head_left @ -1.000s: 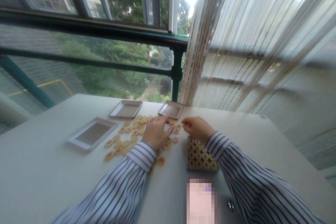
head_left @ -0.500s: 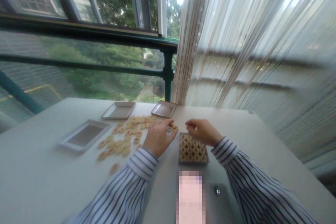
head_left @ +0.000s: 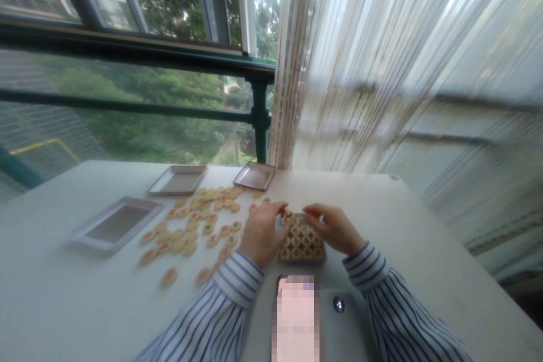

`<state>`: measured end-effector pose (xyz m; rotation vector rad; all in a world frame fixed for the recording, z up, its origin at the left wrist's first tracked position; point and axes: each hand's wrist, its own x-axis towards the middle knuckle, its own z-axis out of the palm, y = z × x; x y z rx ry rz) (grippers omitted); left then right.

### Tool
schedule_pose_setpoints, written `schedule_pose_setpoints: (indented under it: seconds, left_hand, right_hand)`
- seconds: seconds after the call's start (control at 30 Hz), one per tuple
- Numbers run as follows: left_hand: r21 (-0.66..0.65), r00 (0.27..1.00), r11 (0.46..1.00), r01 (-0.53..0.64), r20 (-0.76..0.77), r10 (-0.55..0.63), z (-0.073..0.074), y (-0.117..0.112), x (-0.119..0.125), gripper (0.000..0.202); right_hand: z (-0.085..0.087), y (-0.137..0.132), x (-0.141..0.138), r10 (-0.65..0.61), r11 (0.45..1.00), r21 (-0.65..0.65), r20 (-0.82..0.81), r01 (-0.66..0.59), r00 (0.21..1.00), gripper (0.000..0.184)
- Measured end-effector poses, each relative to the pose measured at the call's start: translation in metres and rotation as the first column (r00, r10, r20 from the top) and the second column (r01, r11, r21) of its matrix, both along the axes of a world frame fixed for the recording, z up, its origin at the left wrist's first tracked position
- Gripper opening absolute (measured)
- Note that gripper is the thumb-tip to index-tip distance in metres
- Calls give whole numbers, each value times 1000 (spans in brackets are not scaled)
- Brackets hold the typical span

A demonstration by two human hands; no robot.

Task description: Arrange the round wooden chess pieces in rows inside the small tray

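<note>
My left hand (head_left: pixel 265 232) pinches a round wooden xiangqi piece (head_left: pixel 288 216) with a dark character between thumb and fingertips. That piece is over the far left corner of a small box (head_left: pixel 302 261), where pieces with dark characters lie in rows. At the box's far right side is my right hand (head_left: pixel 333 227), fingers bent and slightly apart, with no piece visible in them. Many loose xiangqi pieces (head_left: pixel 177 235) are spread on the table left of my left hand, some face down, others with red or dark characters.
The white table (head_left: pixel 403 249) holds three shallow trays: a grey one (head_left: pixel 114 225) at left, another (head_left: pixel 178 180) at the back, and a smaller one (head_left: pixel 254 176) beside it. Close to me lie a phone-like device (head_left: pixel 296 317), its screen pixelated, and a grey flat object (head_left: pixel 350 322).
My left hand has brought the piece right, from beside the box to over its far left corner. My right hand stays near the box's far side. The view has shifted slightly right.
</note>
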<state>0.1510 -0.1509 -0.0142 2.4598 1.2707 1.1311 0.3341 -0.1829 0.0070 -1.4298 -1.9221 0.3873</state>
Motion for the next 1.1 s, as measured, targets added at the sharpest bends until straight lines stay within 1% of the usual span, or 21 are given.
schedule_pose_setpoints:
  seconds: [0.17, 0.3, 0.37, 0.43, 0.5, 0.57, 0.63, 0.77, 0.83, 0.87, 0.93, 0.97, 1.03, 1.1]
  left_hand:
    - [-17, 998, 999, 29, 50, -28, -14, -3, 4, 33]
    - [18, 993, 998, 56, 100, -57, -21, -4, 5, 32]
    - [33, 992, 997, 69, 106, -72, -24, -4, 3, 31]
    - [40, 992, 997, 66, 104, -70, -27, -4, 1, 30]
    - [37, 993, 998, 44, 105, -48, -30, -3, -2, 30]
    - [28, 993, 999, 18, 115, -21, -34, -3, -4, 32]
    - [19, 993, 1000, 12, 118, -15, -37, -4, -5, 33]
    - [7, 995, 999, 50, 89, -50, -40, -6, -3, 32]
    - [-29, 994, 999, 44, 105, -41, -41, -5, -3, 31]
    - [-60, 992, 998, 31, 125, -23, -42, -5, -4, 31]
    - [-138, 983, 990, 14, 184, 12, -43, -3, -5, 31]
    - [-181, 974, 983, 19, 223, 22, -44, -2, -5, 31]
    - [-266, 949, 962, 59, 315, 29, -46, -1, -5, 31]
    - [-333, 918, 936, 111, 396, 32, -47, -1, -5, 31]
  right_hand:
    - [-14, -7, -1, -4, 1000, -5, -97, 4, 995, 18]
    - [-25, -10, 0, -31, 1000, 1, -131, 31, 991, 20]
    - [-29, -10, 3, -81, 996, 21, -130, 84, 988, 20]
    - [-34, -9, 8, -158, 986, 41, -124, 165, 979, 20]
    - [-38, -7, 14, -225, 972, 44, -108, 231, 968, 20]
    - [-42, -5, 18, -256, 965, 35, -86, 260, 963, 20]
    - [-45, -4, 19, -247, 968, 29, -65, 249, 967, 20]
    - [-45, -6, 16, -189, 979, 64, -47, 191, 981, 23]
    - [-46, -6, 19, -229, 970, 85, -13, 230, 973, 24]
    - [-47, -5, 21, -278, 957, 89, 7, 276, 961, 25]
    - [-51, -3, 27, -348, 937, 50, 47, 346, 936, 29]
    - [-54, -2, 29, -360, 933, 19, 63, 359, 931, 30]
    - [-58, 0, 32, -335, 940, -41, 81, 339, 939, 31]
    - [-60, 1, 31, -288, 952, -79, 83, 294, 954, 31]
